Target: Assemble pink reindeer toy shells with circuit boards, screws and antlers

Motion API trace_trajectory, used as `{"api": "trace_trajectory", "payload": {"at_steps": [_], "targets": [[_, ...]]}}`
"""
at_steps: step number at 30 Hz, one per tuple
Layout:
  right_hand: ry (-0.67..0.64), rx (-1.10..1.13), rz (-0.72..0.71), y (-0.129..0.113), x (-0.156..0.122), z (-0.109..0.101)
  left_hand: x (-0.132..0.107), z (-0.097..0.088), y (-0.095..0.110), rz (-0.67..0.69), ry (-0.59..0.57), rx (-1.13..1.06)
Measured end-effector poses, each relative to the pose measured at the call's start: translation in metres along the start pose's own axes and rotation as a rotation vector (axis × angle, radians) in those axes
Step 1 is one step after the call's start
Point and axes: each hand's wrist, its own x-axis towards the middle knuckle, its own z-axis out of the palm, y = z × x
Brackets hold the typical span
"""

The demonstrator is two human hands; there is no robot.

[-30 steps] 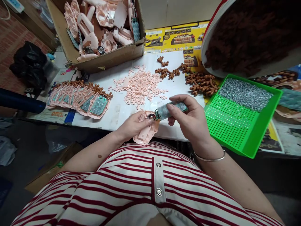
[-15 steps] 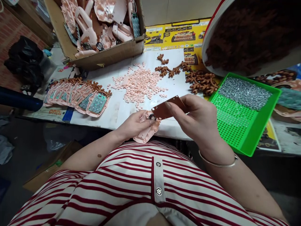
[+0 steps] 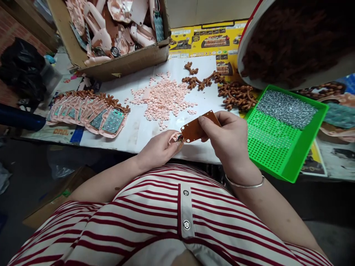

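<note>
My left hand (image 3: 158, 147) is closed around a pink plastic shell (image 3: 172, 139), which it mostly hides. A round black part with wires (image 3: 179, 137) shows at the shell's edge, by my thumb. My right hand (image 3: 230, 135) pinches a brown circuit board (image 3: 192, 129) between thumb and fingers. The board's plain brown face is turned up, and small holes run along its edges. Its left end is close beside the shell; whether the two touch I cannot tell. Beyond my hands lies a heap of small pink button pieces (image 3: 166, 98).
On the left lies a row of pink shells with green boards (image 3: 112, 120). A cardboard box (image 3: 122, 64) of pink parts stands behind. Brown antler-shaped pieces (image 3: 235, 96) lie right of the heap. A green tray (image 3: 288, 162) holds silvery screws (image 3: 287, 109), below a tilted tub (image 3: 249, 29).
The pink shell has been turned in my left hand, so its broad inner face no longer shows. My right hand has shifted slightly left, with the board tilted a little more.
</note>
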Motion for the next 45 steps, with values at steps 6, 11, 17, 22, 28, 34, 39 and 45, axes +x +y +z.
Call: {"api": "trace_trajectory", "payload": {"at_steps": [6, 11, 17, 22, 28, 34, 39, 45], "targets": [[-0.037, 0.032, -0.264, 0.006, -0.001, 0.006, 0.001, -0.002, 0.001, -0.142, -0.032, -0.418], [-0.131, 0.064, -0.338, 0.017, -0.002, 0.006, 0.008, -0.005, 0.001, -0.293, -0.046, -0.779], [-0.187, 0.003, -0.428, 0.019, -0.005, 0.002, 0.008, -0.007, -0.006, -0.29, -0.067, -0.724], [-0.206, -0.251, -0.888, 0.023, -0.015, -0.006, 0.008, -0.008, -0.012, -0.302, -0.009, -0.737], [-0.134, -0.632, -1.46, 0.031, -0.026, -0.002, 0.011, -0.008, -0.001, -0.259, 0.059, -0.825], [-0.116, -0.698, -1.532, 0.034, -0.028, 0.001, 0.01, -0.008, 0.001, -0.257, 0.062, -0.831], [-0.134, -0.667, -1.486, 0.038, -0.028, 0.003, 0.01, -0.008, -0.001, -0.273, 0.072, -0.83], [-0.133, -0.678, -1.463, 0.035, -0.03, 0.008, 0.011, -0.006, -0.002, -0.263, 0.112, -0.802]]}}
